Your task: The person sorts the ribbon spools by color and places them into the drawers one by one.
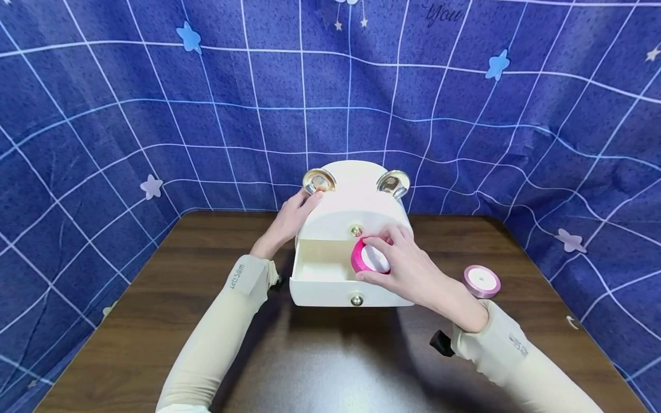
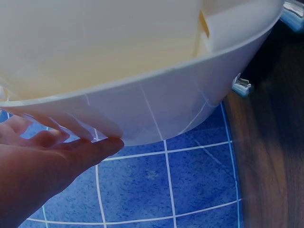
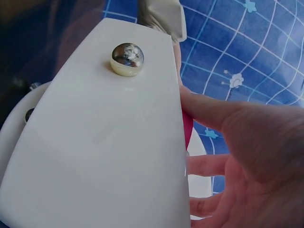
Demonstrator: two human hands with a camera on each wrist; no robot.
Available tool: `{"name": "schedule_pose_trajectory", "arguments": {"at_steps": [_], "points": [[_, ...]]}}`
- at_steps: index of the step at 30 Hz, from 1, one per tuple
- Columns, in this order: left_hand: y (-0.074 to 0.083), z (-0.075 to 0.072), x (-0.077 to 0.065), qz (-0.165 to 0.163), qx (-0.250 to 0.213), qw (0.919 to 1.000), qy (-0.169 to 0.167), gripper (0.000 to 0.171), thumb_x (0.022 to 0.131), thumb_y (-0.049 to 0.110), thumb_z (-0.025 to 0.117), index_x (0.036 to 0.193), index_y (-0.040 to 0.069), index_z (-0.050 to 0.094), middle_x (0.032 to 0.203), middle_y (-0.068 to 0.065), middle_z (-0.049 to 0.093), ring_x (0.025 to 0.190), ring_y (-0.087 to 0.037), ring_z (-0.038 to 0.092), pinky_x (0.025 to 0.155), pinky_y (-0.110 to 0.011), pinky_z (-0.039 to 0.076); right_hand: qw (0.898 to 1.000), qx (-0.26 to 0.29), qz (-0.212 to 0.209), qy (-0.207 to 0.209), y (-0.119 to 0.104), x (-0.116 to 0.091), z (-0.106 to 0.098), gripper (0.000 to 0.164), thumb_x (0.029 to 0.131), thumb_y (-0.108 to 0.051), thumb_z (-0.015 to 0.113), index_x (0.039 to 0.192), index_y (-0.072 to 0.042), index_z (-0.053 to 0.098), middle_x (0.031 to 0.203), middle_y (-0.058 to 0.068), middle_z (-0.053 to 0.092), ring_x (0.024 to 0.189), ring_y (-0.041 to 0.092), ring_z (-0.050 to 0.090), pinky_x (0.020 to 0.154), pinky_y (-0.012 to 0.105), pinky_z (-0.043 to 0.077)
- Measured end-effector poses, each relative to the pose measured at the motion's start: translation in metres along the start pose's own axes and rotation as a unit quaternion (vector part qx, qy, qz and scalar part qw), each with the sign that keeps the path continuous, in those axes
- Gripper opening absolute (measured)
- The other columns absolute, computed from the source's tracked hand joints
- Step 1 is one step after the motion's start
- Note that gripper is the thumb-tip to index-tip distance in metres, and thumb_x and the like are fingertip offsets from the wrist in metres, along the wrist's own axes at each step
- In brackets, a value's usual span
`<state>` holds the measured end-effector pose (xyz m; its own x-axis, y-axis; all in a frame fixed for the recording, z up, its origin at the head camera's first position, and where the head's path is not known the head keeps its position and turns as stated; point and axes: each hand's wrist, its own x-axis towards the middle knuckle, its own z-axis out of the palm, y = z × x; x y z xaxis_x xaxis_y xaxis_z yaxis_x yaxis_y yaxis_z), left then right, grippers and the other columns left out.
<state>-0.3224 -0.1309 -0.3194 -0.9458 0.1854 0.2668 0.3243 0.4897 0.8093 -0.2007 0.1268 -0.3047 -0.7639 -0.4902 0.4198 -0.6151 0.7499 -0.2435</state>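
Note:
My right hand (image 1: 413, 267) pinches a roll of hot pink ribbon (image 1: 374, 259) with a white face, over the right part of the pulled-out lower drawer (image 1: 322, 293). This drawer belongs to a white storage box (image 1: 356, 198) with two gold, ear-like discs and round gold knobs. In the right wrist view, the drawer front (image 3: 104, 133) hides most of the roll; only a sliver of pink ribbon (image 3: 188, 129) shows beside the thumb. My left hand (image 1: 290, 221) rests against the box's left side, below the left ear. Its fingers touch the white wall (image 2: 156, 104) in the left wrist view.
A second roll of ribbon (image 1: 482, 281), paler pink with a white face, lies on the brown wooden table (image 1: 232, 338) right of the box, near my right forearm. Behind the table hangs a blue grid-patterned cloth (image 1: 330, 86) with stars.

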Motion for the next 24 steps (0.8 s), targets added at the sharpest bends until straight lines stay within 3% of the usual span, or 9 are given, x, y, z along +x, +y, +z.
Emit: {"name": "schedule_pose_trajectory", "arguments": {"at_steps": [6,11,16,20,22,24], "points": [[0.0,0.0,0.0,0.003,-0.003,1.0,0.001,0.05,0.096,0.06,0.041,0.125,0.021,0.053,0.105,-0.011,0.067,0.089,-0.022,0.065,0.074,-0.033,0.053,0.999,0.024,0.014,-0.019,0.005,0.001,0.003,0.061,0.073,-0.052,0.078,0.122,-0.02,0.063,0.105,0.004,0.051,0.095,0.017,0.048,0.071,0.032,0.048],[0.0,0.001,0.0,-0.001,0.0,1.0,-0.002,0.051,0.096,0.06,0.041,0.127,0.022,0.052,0.107,-0.011,0.066,0.09,-0.022,0.065,0.076,-0.035,0.053,0.999,0.014,0.024,-0.032,0.008,0.0,0.006,0.053,0.078,-0.052,0.075,0.115,-0.016,0.064,0.104,0.006,0.053,0.094,0.018,0.047,0.07,0.032,0.046],[0.001,0.001,-0.001,0.0,0.003,1.0,0.001,0.05,0.096,0.059,0.041,0.127,0.021,0.052,0.11,-0.011,0.066,0.094,-0.023,0.064,0.081,-0.038,0.052,1.0,0.005,0.005,0.015,0.006,-0.006,0.0,0.03,0.086,-0.042,0.07,0.099,-0.014,0.067,0.095,0.002,0.059,0.087,0.017,0.054,0.07,0.032,0.048],[0.001,0.001,0.0,0.001,0.002,1.0,0.0,0.05,0.096,0.058,0.042,0.127,0.02,0.053,0.111,-0.011,0.065,0.096,-0.023,0.063,0.083,-0.038,0.051,0.994,0.103,-0.012,0.042,-0.005,-0.02,-0.003,0.011,0.09,-0.025,0.068,0.083,-0.016,0.066,0.072,-0.008,0.058,0.067,0.006,0.054,0.061,0.023,0.046],[0.0,0.0,0.0,-0.002,0.002,1.0,-0.002,0.051,0.096,0.059,0.042,0.128,0.02,0.052,0.111,-0.011,0.065,0.095,-0.024,0.063,0.082,-0.038,0.052,0.982,0.188,-0.01,0.009,-0.012,-0.031,0.003,0.014,0.092,-0.021,0.064,0.079,-0.017,0.066,0.062,-0.01,0.055,0.058,0.002,0.05,0.054,0.021,0.044],[0.001,0.0,0.001,-0.004,0.003,1.0,-0.001,0.051,0.096,0.059,0.042,0.128,0.021,0.052,0.111,-0.011,0.065,0.094,-0.023,0.064,0.081,-0.037,0.052,0.961,0.272,0.002,-0.041,-0.018,-0.042,0.013,0.018,0.095,-0.02,0.061,0.079,-0.014,0.067,0.057,-0.006,0.056,0.051,0.0,0.049,0.048,0.021,0.044]]}}
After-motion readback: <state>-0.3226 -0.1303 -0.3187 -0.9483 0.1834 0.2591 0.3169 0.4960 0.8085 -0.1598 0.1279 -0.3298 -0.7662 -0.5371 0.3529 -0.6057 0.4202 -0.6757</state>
